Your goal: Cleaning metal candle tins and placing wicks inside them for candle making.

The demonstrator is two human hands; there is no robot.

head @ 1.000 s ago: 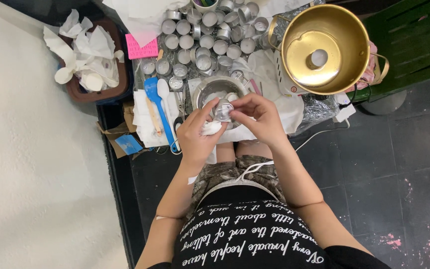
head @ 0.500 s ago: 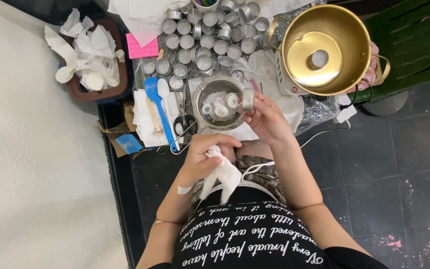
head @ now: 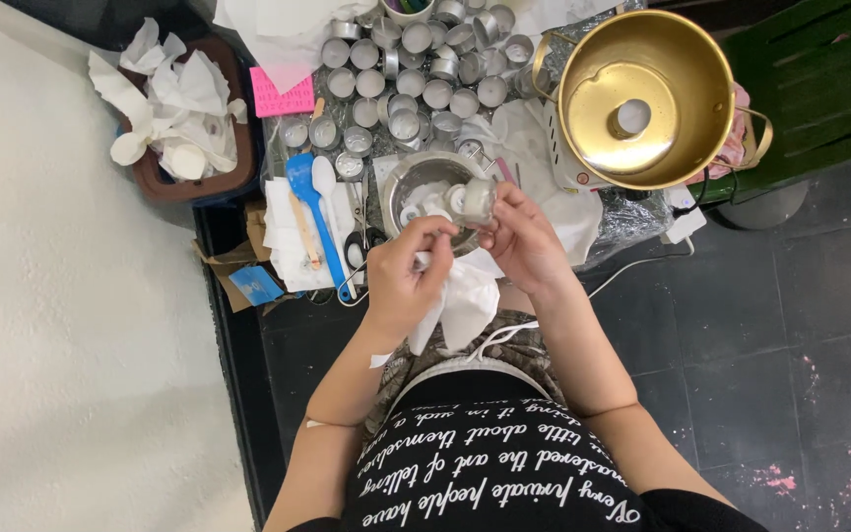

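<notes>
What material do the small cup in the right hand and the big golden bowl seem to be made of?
The small cup looks like thin silvery metal, probably aluminium: it shines and reflects light. The golden bowl seems polished brass or gold-coated metal, given its smooth, mirror-like glare.

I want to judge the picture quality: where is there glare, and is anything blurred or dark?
Head view: strong glare on the brass bowl and on the small metal cups; the white wall is nearly washed out; the floor is dark but readable. The left hand, holding a tissue, and the right hand, holding a cup, look sharp.
</notes>
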